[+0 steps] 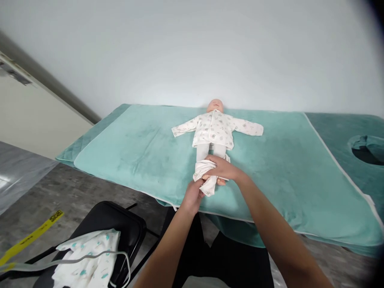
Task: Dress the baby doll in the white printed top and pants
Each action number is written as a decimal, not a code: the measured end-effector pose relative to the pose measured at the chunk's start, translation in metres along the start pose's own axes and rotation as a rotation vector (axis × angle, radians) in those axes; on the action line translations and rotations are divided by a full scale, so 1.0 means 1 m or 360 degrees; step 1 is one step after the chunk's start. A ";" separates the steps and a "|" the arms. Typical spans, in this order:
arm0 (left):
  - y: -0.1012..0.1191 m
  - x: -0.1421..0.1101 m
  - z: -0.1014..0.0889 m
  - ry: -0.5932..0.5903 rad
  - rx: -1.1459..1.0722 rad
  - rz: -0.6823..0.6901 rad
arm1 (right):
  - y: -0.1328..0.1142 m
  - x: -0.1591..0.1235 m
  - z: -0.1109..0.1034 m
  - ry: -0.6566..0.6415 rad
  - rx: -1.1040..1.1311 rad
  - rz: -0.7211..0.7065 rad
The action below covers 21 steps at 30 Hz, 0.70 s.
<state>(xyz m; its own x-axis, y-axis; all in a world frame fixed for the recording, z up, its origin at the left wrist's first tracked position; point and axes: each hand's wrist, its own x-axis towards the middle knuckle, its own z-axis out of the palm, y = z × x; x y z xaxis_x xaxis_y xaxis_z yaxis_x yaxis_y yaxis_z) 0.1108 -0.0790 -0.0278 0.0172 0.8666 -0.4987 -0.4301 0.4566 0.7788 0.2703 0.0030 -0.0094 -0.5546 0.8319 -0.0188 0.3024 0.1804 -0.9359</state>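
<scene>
A baby doll [215, 105] lies on its back on a green-covered bed, arms spread out. It wears a white printed jacket [212, 130], closed down the front. White printed pants [209, 186] are bunched around its lower legs, and a bare foot shows beside the cloth. My left hand [193, 196] is closed on the lower edge of the pants by the doll's foot. Across the doll's shins lies my right hand [223, 168], its fingers gripping the bunched cloth from above. Some of the fingertips are hidden in the folds.
The green bed [285, 172] stands against a white wall [192, 52] and has a dark face hole [369, 150] at right. At lower left, a black chair [120, 218] carries a white and green printed cloth [90, 264], with a pale cable [78, 260] across it. Yellow tape [33, 236] marks the floor.
</scene>
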 end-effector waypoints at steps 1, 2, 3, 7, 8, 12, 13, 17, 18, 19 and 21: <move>0.004 -0.001 0.000 -0.0013 0.0108 0.0042 | 0.003 -0.001 -0.002 -0.0005 0.0093 -0.0016; 0.008 -0.002 0.000 -0.0035 0.0245 0.0093 | 0.006 -0.002 -0.004 -0.0005 0.0167 -0.0032; 0.014 -0.002 -0.001 -0.0055 0.0401 0.0157 | 0.010 -0.003 -0.006 -0.0004 0.0222 -0.0045; 0.040 0.014 -0.017 -0.0050 0.1110 0.0584 | 0.018 -0.005 -0.010 0.0000 0.0313 -0.0050; 0.045 0.022 -0.023 -0.0031 0.1292 0.0730 | 0.018 -0.005 -0.010 0.0006 0.0295 -0.0041; 0.052 0.062 -0.040 -0.0143 0.1853 0.1302 | 0.013 -0.003 -0.004 0.0148 0.0129 -0.0016; 0.050 0.071 -0.043 -0.0188 0.1919 0.1386 | 0.011 -0.001 -0.003 0.0219 0.0085 -0.0020; 0.030 0.085 -0.045 -0.0183 0.2021 0.1449 | 0.010 0.007 0.004 0.0465 -0.0106 -0.0132; 0.024 0.083 -0.045 -0.0165 0.2028 0.1442 | 0.010 0.009 0.006 0.0508 -0.0150 -0.0169; 0.019 0.081 -0.045 -0.0149 0.2031 0.1439 | 0.011 0.011 0.008 0.0547 -0.0188 -0.0200; 0.012 0.075 -0.045 -0.0134 0.2037 0.1432 | 0.014 0.014 0.014 0.0620 -0.0242 -0.0222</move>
<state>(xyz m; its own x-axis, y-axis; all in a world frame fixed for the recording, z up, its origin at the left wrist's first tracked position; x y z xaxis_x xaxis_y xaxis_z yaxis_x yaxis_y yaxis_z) 0.0661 -0.0179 -0.0731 0.2533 0.9265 0.2782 0.6959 -0.3742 0.6129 0.2560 0.0094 -0.0276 -0.2731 0.9246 0.2654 0.3719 0.3559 -0.8573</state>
